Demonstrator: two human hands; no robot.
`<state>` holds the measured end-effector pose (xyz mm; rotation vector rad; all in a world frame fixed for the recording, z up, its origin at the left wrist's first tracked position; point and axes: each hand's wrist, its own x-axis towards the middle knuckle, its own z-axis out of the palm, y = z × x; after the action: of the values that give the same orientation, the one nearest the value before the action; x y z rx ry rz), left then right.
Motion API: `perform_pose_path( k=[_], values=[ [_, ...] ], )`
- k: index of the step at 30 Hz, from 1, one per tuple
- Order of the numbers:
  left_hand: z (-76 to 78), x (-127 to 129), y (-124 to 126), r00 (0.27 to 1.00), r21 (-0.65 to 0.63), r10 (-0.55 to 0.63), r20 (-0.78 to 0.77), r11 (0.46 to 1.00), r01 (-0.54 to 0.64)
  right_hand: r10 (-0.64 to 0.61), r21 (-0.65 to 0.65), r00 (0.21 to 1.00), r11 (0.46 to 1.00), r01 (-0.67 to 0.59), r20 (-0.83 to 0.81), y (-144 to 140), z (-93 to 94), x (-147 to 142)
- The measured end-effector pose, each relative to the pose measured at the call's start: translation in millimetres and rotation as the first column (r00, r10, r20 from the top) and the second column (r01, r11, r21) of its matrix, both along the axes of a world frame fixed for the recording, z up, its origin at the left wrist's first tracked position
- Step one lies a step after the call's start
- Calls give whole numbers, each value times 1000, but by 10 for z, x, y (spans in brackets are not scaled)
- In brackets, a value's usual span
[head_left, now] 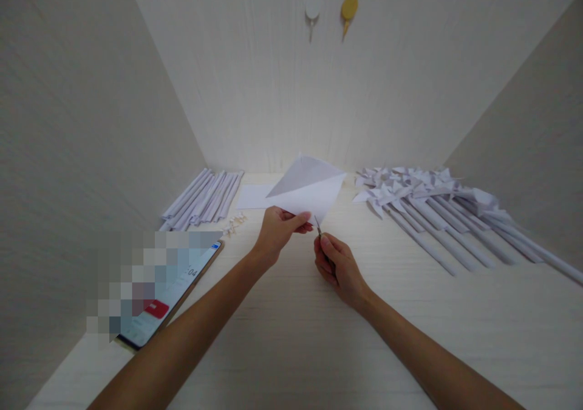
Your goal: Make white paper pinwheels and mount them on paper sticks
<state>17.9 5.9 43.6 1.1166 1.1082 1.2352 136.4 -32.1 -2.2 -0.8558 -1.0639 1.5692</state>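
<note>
**At frame centre: blades meet folded paper**

Left hand (277, 231) pinches the folded white paper (310, 194) at its lower edge; right hand (337, 267) is closed on small scissors (317, 225), tips touching the paper. A slack pinch could skew the cut or nick fingers.

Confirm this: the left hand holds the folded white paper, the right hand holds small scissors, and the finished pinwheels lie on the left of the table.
Wrong side. The head view shows the pinwheels on the right; rolled paper sticks lie on the left. The left hand does hold the folded paper, and the right hand the scissors.
</note>
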Motion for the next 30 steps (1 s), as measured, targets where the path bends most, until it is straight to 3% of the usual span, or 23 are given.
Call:
perform_pose_path(
  k=[16,30],
  values=[
    [-38,38,-40,989,-80,-147,-29,986,144,-24,9,998,1000,24,-54,22,-22,2],
    [-81,39,-44,984,-70,-172,-40,983,169,-42,-4,996,999,42,-83,24,3,-13]
  ],
)
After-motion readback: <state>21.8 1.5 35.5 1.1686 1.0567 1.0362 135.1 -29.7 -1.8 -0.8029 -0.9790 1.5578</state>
